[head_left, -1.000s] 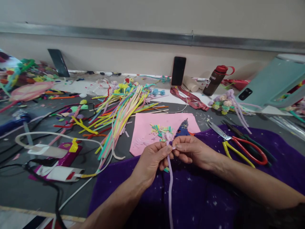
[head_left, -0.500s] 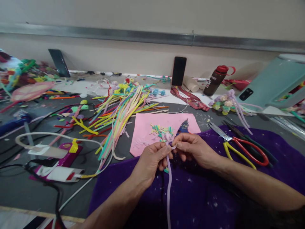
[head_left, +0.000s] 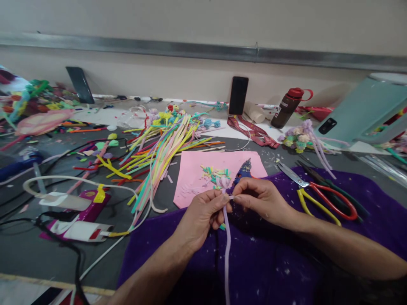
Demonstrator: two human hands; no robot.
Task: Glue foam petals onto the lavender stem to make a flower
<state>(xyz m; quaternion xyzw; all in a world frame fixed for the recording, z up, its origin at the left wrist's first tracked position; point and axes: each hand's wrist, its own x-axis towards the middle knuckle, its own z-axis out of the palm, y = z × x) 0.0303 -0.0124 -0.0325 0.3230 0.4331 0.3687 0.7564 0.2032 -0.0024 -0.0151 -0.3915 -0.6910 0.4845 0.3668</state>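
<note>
My left hand [head_left: 205,214] pinches a lilac pipe-cleaner flower [head_left: 223,182] just below its petals. Its long lilac stem [head_left: 227,254] hangs down over the purple cloth [head_left: 254,262]. Right of it, my right hand [head_left: 262,199] closes thumb and finger on a short pale lilac pipe-cleaner end that sticks out from the flower's base. The fingertips hide how that end joins the stem. Behind the hands lies a pink sheet [head_left: 190,163] with short cut bits of pipe cleaner [head_left: 214,173]. A blue-handled tool [head_left: 244,170] rests at its right, partly behind my right hand.
Red-handled scissors [head_left: 333,199] and yellow-handled pliers [head_left: 307,203] lie on the right. A bundle of coloured pipe cleaners [head_left: 168,156] spreads at left centre, near a power strip [head_left: 85,207] with cables. Behind stand a phone [head_left: 238,95], a bottle [head_left: 286,110] and a finished bouquet [head_left: 300,135].
My right hand's fingers have drawn together and shifted slightly right, pulling the short end straighter. My left hand keeps its pinch on the flower almost unmoved.
</note>
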